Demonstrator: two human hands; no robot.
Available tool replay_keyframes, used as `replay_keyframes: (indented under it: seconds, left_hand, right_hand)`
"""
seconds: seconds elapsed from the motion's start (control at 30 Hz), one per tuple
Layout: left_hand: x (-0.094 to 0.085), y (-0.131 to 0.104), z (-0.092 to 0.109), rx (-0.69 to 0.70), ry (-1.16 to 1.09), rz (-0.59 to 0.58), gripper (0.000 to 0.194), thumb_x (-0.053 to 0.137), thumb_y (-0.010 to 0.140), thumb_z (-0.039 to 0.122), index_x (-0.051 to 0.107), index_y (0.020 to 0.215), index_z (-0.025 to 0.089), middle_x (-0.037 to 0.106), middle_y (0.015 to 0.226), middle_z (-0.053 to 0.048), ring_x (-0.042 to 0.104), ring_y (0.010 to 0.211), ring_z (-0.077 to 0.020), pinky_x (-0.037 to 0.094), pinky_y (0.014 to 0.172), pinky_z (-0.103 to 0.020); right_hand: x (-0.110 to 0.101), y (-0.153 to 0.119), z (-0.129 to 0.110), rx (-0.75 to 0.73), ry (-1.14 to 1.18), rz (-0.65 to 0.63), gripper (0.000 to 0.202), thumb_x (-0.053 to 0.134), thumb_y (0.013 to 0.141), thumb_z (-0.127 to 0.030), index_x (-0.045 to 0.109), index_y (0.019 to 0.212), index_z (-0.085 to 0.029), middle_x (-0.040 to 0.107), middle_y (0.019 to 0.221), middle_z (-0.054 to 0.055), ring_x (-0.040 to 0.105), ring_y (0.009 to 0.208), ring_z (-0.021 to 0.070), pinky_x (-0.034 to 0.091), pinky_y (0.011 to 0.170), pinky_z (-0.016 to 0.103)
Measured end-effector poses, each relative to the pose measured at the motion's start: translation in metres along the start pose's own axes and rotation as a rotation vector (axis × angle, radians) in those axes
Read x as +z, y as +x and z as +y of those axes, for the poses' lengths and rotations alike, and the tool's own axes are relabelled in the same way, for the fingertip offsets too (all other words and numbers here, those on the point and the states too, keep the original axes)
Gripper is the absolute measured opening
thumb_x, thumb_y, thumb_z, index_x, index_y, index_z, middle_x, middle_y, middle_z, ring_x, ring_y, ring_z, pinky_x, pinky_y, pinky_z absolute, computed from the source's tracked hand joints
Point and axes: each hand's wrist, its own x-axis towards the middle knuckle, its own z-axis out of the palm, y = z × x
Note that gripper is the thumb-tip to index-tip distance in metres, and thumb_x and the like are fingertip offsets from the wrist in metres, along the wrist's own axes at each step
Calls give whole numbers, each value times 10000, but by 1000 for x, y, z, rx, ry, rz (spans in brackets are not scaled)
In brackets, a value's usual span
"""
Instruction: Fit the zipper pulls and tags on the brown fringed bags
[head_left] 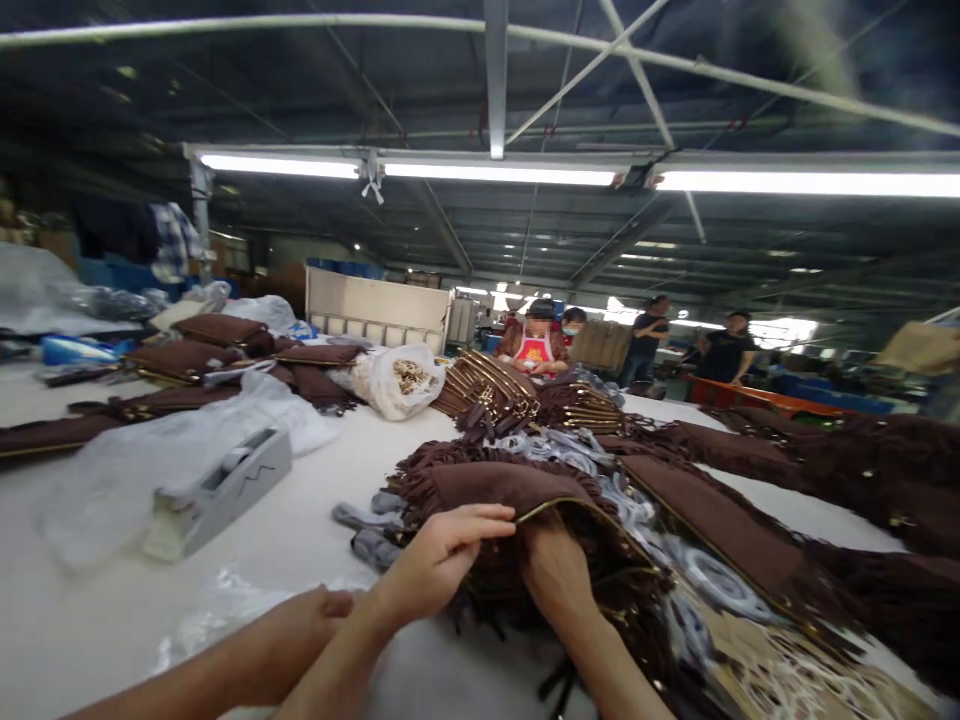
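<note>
A brown fringed bag (499,485) with a gold zipper along its opening lies at the centre of the pile. My left hand (442,555) pinches the bag's zipper edge between thumb and stretched fingers. Through the gaping opening my right hand (553,565) reaches inside, its fingers hidden in the dark interior. Lower left of my left hand, a third hand (319,620), seemingly another person's, hovers over clear plastic. Grey-wrapped straps (379,530) lie beside the bag.
On the white table (352,450) stands a grey tape dispenser (225,490) at the left. A plastic bag of light cords (401,380), stacked brown bags (495,390) and more bags (720,510) surround the pile. People (536,345) stand beyond.
</note>
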Motion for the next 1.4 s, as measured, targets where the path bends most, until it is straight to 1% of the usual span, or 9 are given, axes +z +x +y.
replay_keyframes:
  seconds: [0.2,0.43,0.57,0.7,0.87,1.03,1.13,1.23,1.4]
  left_hand:
    - [-27,-1,-5,-302,248,284,240,374,774,90,589,837,176,628,865,-53,574,844,-204,446,791,-331]
    - [-22,-8,10,-313,434,-48,302,418,703,72,560,934,205,599,995,-44,572,935,-217,454,818,-339]
    - [-2,-2,20,-153,471,101,532,442,722,67,507,1234,193,541,1272,-105,520,1182,-257,437,1029,-425]
    - [4,-11,3,112,617,105,642,449,739,27,495,1348,227,505,1397,-102,472,1274,-279,406,1092,-441]
    - [-48,-64,-65,468,728,80,670,410,698,-36,630,1201,348,707,841,10,616,725,-164,508,732,-190]
    - [-72,-85,-91,597,997,118,682,386,672,-69,635,1186,303,716,827,7,629,730,-156,490,698,-160]
    - [-43,-61,-56,578,939,160,731,374,648,-56,611,1222,331,708,810,18,621,720,-168,488,683,-190]
    - [13,-26,-3,393,906,167,730,397,685,-22,535,1341,265,694,1094,-54,616,963,-244,462,958,-352]
    - [111,12,49,386,766,38,448,516,881,179,516,1327,229,541,1384,-80,526,1160,-265,414,1015,-399]
  right_hand:
    - [-8,-4,10,171,-21,73,278,560,930,-361,685,1111,-191,623,1092,153,624,970,357,555,771,462]
    - [-12,-16,9,34,237,26,368,367,928,-159,617,1198,-175,670,1145,86,652,1056,216,556,908,342]
    - [-41,-43,27,-53,534,-51,385,367,979,-258,604,1275,-192,646,1264,62,604,1195,174,510,1023,300]
    - [-77,-68,66,313,607,82,366,472,939,-477,693,1045,-205,724,1027,66,695,934,195,554,879,289]
    - [-85,-80,122,506,583,22,620,503,804,-543,581,1297,-176,558,1379,106,543,1257,281,441,1092,452]
    - [-79,-74,135,410,583,-262,611,491,755,-444,615,1268,-137,613,1316,117,555,1246,274,385,1131,450]
    - [-93,-69,133,378,718,-354,426,532,734,-384,672,1064,-153,712,1051,88,661,990,234,514,907,350]
    - [-109,-68,127,571,970,-453,385,603,720,-431,621,991,-157,669,742,13,643,656,154,479,592,236]
    - [-113,-78,106,811,1273,-410,497,762,684,-518,615,1000,-164,684,853,30,684,789,169,552,701,248]
